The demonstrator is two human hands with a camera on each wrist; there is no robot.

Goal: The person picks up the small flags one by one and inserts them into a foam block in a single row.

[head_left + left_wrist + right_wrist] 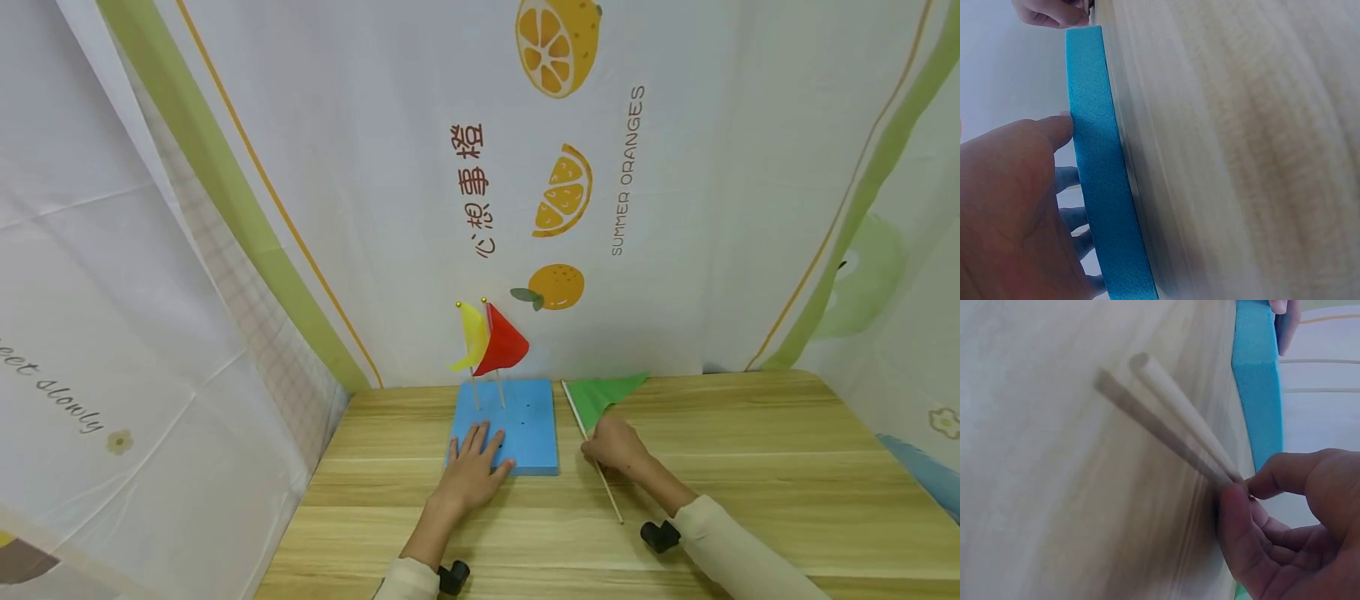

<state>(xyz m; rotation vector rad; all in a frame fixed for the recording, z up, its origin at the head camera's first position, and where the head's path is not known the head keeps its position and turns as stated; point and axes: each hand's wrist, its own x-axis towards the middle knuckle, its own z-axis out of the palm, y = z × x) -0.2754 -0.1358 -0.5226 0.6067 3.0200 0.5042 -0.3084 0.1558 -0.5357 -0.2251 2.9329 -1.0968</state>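
Observation:
A blue foam block [536,446] lies flat on the table, with a yellow flag [474,333] and a red flag [504,342] standing upright in its back left part. Small dark holes show in its top. My left hand [470,479] rests on the front left of the block with fingers spread; in the left wrist view the thumb is at the blue edge [1100,156]. To the right of the block, my right hand [618,442] pinches the stick of a green flag [600,396] between thumb and fingers. The stick's bare end [1141,362] hangs close over the table in the right wrist view.
The wooden table [750,467] runs up to a white curtain [405,208] printed with oranges at the back. More curtain hangs at both sides. A black wrist camera [660,536] sits below the right hand, and another [453,577] by the left sleeve.

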